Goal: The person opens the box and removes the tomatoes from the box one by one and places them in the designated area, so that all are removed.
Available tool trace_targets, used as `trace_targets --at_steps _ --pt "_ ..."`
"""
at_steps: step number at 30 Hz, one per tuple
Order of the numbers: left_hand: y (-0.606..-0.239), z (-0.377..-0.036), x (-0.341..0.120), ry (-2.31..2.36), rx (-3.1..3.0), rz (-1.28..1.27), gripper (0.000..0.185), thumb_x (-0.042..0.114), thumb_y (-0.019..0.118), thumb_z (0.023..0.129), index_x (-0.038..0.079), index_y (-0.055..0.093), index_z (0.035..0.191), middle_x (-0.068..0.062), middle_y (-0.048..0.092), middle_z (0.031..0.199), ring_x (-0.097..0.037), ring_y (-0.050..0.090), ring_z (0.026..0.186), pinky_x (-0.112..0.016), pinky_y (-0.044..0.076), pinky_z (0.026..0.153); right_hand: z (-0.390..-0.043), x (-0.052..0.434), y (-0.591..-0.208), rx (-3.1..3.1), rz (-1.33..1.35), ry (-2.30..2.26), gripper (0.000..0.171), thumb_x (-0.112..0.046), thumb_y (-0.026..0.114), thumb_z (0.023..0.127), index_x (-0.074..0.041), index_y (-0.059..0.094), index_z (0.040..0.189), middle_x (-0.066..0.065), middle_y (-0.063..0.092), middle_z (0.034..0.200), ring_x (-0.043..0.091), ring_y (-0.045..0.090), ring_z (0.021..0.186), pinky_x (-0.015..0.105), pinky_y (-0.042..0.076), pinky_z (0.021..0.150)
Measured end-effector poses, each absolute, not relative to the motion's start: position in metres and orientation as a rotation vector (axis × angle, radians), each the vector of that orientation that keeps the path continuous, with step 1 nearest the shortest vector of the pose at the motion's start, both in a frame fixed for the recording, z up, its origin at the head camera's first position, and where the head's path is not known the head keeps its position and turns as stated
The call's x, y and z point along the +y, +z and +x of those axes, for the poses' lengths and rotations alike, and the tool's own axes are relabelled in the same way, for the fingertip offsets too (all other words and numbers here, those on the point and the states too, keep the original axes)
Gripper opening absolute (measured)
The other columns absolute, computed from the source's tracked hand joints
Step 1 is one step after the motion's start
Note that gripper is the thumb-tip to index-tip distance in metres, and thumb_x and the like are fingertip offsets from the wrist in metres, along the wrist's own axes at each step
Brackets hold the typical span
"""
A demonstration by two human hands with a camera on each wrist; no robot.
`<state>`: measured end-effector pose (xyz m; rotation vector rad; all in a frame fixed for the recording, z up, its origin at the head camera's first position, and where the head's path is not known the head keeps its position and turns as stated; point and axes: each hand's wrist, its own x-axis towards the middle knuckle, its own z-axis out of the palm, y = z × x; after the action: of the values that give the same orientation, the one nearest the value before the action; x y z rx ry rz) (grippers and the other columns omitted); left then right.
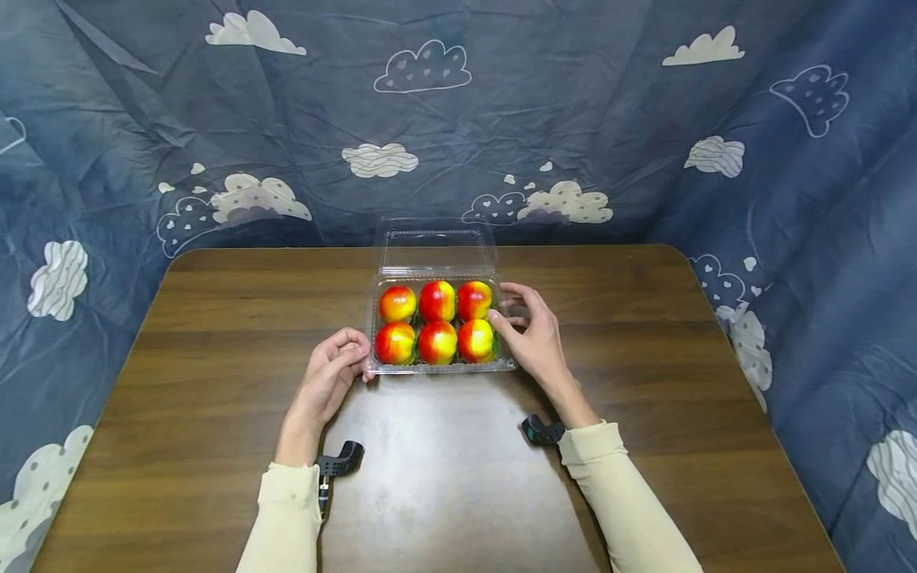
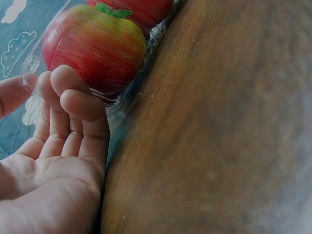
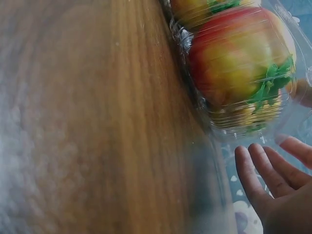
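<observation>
A clear plastic clamshell box [image 1: 444, 368] lies on the table with its lid [image 1: 437, 251] raised at the back. Several red-and-yellow apples [image 1: 437, 343] sit in it in two rows, and the wrist views show green leafy bits on some. At the box's front left corner, my left hand [image 1: 333, 374] pinches the rim, its fingers bent against the side wall [image 2: 109, 100]. My right hand [image 1: 533, 334] is at the right side. Its thumb reaches over the rim beside an apple [image 3: 239, 58], while the other fingers extend loosely along the outside wall.
The brown wooden table [image 1: 645, 382] has its far edge just behind the box. A blue curtain [image 1: 544, 103] with white clouds hangs behind and at the sides. Black wrist cameras [image 1: 342, 460] are strapped on both wrists.
</observation>
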<state>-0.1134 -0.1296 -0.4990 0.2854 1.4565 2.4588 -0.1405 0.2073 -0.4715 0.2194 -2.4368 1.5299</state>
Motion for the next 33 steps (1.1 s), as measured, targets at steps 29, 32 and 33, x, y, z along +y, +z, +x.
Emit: trace_targets --at_steps 29,32,33 --pt "-0.502 -0.136 -0.120 2.671 1.615 0.346 0.043 -0.006 0.059 0.092 -0.014 0.046 0.132 -0.011 0.060 0.089 -0.023 0.052 0.074 -0.024 0.048 0.061 -0.130 0.209 -0.475 -2.488 0.288 1.316 0.053 -0.035 0.078 0.084 -0.018 0.061 0.131 0.002 0.043 0.151 0.020 0.046 0.134 0.048 0.050 0.101" --pt "-0.503 -0.140 -0.119 2.661 1.682 0.359 0.042 -0.006 0.060 0.091 -0.015 0.047 0.130 -0.011 0.059 0.085 -0.024 0.042 0.062 -0.026 0.038 0.049 -0.128 0.206 -0.473 -2.502 0.294 1.234 0.053 -0.039 0.078 0.082 -0.017 0.063 0.128 0.001 0.043 0.152 0.019 0.040 0.137 0.050 0.044 0.106" --pt "-0.503 -0.141 -0.119 2.659 1.705 0.363 0.042 -0.007 0.061 0.091 -0.015 0.048 0.129 -0.010 0.059 0.084 -0.025 0.039 0.059 -0.028 0.034 0.046 -0.128 0.205 -0.472 -2.497 0.306 1.228 0.052 -0.038 0.079 0.081 -0.016 0.064 0.126 0.002 0.043 0.151 0.020 0.040 0.137 0.051 0.044 0.105"
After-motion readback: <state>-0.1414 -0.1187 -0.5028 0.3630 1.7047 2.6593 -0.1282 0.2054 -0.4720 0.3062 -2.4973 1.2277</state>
